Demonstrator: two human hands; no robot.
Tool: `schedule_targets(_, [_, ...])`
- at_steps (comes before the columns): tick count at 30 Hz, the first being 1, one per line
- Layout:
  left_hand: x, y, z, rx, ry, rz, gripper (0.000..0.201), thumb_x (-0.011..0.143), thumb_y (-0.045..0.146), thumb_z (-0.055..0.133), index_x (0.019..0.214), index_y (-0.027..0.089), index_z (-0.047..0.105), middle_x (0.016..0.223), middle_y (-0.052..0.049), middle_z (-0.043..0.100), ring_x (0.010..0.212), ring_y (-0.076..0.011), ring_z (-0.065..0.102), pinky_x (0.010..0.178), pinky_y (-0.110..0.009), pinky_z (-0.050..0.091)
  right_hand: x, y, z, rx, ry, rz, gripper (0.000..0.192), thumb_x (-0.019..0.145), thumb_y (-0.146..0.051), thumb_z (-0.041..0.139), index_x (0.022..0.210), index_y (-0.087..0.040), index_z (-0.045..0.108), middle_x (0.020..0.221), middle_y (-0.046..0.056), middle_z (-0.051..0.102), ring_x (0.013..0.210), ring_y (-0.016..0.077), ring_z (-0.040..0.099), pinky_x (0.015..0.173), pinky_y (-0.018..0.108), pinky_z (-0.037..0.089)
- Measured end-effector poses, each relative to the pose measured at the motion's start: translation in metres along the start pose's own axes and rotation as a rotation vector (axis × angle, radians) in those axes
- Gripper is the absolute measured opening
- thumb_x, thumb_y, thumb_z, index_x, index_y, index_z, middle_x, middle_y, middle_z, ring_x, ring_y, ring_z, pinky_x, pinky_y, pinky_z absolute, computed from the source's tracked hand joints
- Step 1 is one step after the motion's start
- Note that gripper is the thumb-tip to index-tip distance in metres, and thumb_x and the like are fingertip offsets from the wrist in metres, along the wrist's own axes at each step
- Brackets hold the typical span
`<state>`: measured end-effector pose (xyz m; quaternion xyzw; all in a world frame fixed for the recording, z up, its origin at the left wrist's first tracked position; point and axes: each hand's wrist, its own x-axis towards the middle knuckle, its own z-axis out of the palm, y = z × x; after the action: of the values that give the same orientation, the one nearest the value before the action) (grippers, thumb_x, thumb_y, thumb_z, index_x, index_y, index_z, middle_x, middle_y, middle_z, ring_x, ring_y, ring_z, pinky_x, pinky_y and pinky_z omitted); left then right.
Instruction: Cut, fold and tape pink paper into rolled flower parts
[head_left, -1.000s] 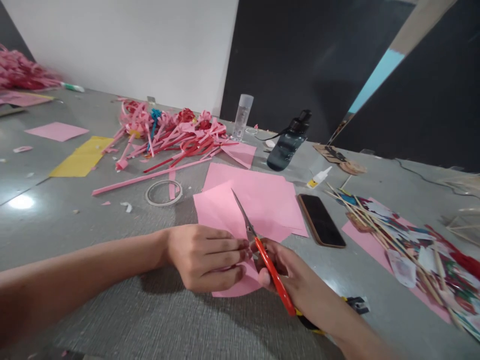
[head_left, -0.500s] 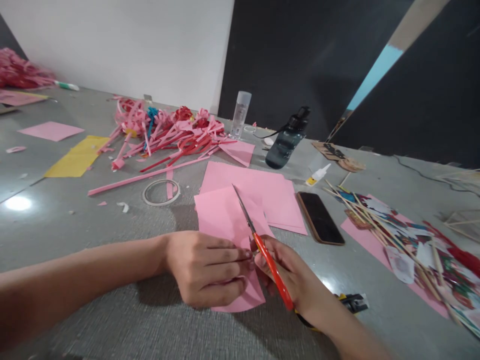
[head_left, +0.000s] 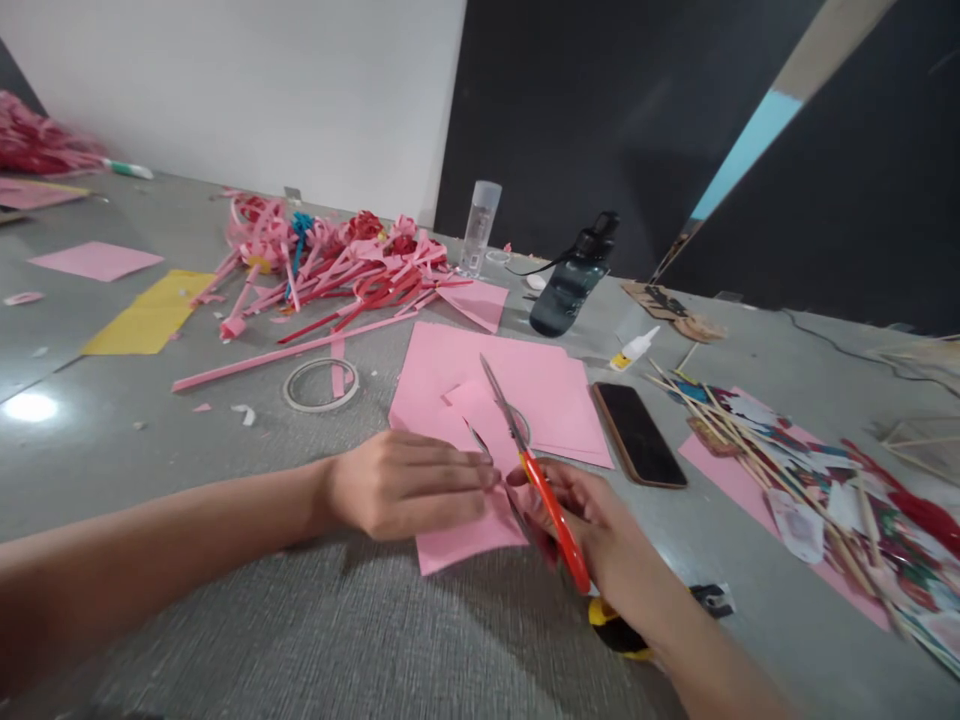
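Both hands work at the near edge of the grey table. Small pink sheet [head_left: 461, 545] lies centre, its far part over a stack of larger pink sheets [head_left: 566, 395] at 12 to 1 o'clock. Left hand [head_left: 412, 490] comes in from 9, fingers together across the small sheet; thumb hidden, so cannot tell whether it pinches. Right hand [head_left: 581, 510], from 4, is closed round red-handled scissors [head_left: 553, 510], blades parted over the pink paper and pointing towards 11.

Surroundings, clockwise from the small sheet: clear bottle [head_left: 480, 230] upright at 12, well back. Dark water bottle [head_left: 566, 295] at 1. Glue bottle [head_left: 634, 350] at 2, lying tilted. Phone [head_left: 640, 432] between 2 and 3, just beside the stack, crowding its right side. Thin sticks [head_left: 739, 445] and mixed scraps [head_left: 847, 500] at 3, spread over another pink sheet [head_left: 720, 485]. Yellow-and-black cutter [head_left: 622, 635] at 4, partly hidden by the right forearm. Yellow paper [head_left: 146, 318] between 9 and 10. Tape ring [head_left: 319, 407] at 10, near the left wrist. Tangled pink and red strips [head_left: 375, 265] at 11, behind the ring.
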<state>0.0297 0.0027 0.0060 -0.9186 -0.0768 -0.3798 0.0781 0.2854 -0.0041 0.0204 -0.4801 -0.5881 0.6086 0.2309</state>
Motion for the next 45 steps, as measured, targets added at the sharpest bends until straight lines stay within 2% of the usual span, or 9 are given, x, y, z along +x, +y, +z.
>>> schedule_targets(3, [-0.011,-0.005,0.002,-0.116,0.057,-0.184,0.034,0.096,0.009,0.051,0.129,0.009,0.059,0.125,-0.020,0.069,0.124,-0.0251,0.063,0.098,-0.039,0.059,-0.001,-0.011,-0.011,-0.119,0.174,-0.100,0.041,0.080,-0.052,0.072,0.102,-0.019,0.063,0.073,0.000,0.061,0.060,0.0139,0.053,0.055,0.026,0.040])
schedule_targets(6, [-0.015,-0.004,0.006,-0.114,0.144,-0.393,0.037,0.095,0.013,0.057,0.132,0.016,0.059,0.116,-0.012,0.074,0.103,-0.0189,0.073,0.087,-0.029,0.061,-0.002,-0.018,-0.022,-0.396,0.349,-0.175,0.031,0.086,-0.048,0.065,0.099,-0.020,0.065,0.076,0.002,0.064,0.068,0.0177,0.058,0.059,0.027,0.041])
schedule_targets(11, [-0.010,-0.013,0.010,-0.195,0.356,-1.118,0.024,0.096,0.034,0.059,0.088,0.015,0.070,0.066,0.000,0.065,0.056,-0.0108,0.058,0.050,-0.021,0.042,0.007,-0.015,-0.036,-0.863,0.517,-0.143,0.022,0.087,-0.039,0.060,0.096,-0.023,0.071,0.073,0.002,0.069,0.068,0.0209,0.062,0.061,0.029,0.039])
schedule_targets(15, [-0.009,-0.030,0.012,-0.515,0.549,-1.406,0.036,0.086,0.046,0.067,0.072,0.014,0.063,0.060,0.000,0.054,0.052,-0.0113,0.047,0.045,-0.023,0.032,0.020,-0.007,-0.044,-0.987,0.602,-0.113,0.028,0.085,-0.039,0.063,0.104,-0.023,0.075,0.089,0.007,0.077,0.084,0.0276,0.070,0.068,0.031,0.042])
schedule_targets(23, [-0.014,-0.034,0.017,-0.831,0.666,-1.426,0.045,0.080,0.057,0.070,0.075,0.012,0.063,0.064,0.001,0.052,0.056,-0.0113,0.043,0.051,-0.024,0.029,0.042,-0.026,-0.066,-1.211,0.586,-0.037,0.031,0.085,-0.042,0.067,0.108,-0.024,0.076,0.093,0.009,0.078,0.085,0.0281,0.071,0.062,0.029,0.038])
schedule_targets(30, [-0.016,-0.034,0.018,-0.792,0.745,-1.450,0.052,0.077,0.064,0.070,0.069,0.013,0.061,0.066,0.001,0.051,0.061,-0.0125,0.044,0.055,-0.025,0.030,0.077,-0.029,-0.062,-1.303,0.601,-0.043,0.034,0.089,-0.031,0.064,0.121,-0.022,0.071,0.109,0.011,0.076,0.097,0.0273,0.070,0.072,0.030,0.042])
schedule_targets(39, [-0.020,-0.038,0.023,-0.914,0.810,-1.465,0.048,0.077,0.061,0.072,0.082,0.013,0.066,0.072,-0.001,0.060,0.059,-0.0135,0.050,0.057,-0.025,0.038,0.073,-0.016,-0.054,-1.235,0.661,-0.215,0.021,0.092,-0.024,0.061,0.110,-0.019,0.071,0.105,0.009,0.075,0.099,0.0264,0.068,0.077,0.032,0.045])
schedule_targets(42, [-0.020,-0.034,0.021,-0.789,0.729,-1.428,0.048,0.082,0.061,0.066,0.074,0.014,0.060,0.067,0.000,0.052,0.058,-0.0119,0.044,0.054,-0.024,0.033,0.070,-0.018,-0.050,-1.144,0.672,-0.320,0.019,0.094,-0.027,0.057,0.107,-0.020,0.070,0.104,0.007,0.075,0.096,0.0244,0.068,0.077,0.031,0.046])
schedule_targets(45, [-0.018,-0.024,0.015,-0.545,0.483,-1.267,0.053,0.091,0.058,0.055,0.059,0.018,0.041,0.057,0.005,0.031,0.052,-0.0087,0.029,0.048,-0.024,0.021,0.071,-0.018,-0.048,-1.015,0.628,-0.413,0.020,0.093,-0.026,0.059,0.108,-0.021,0.070,0.106,0.006,0.076,0.096,0.0230,0.069,0.081,0.031,0.048])
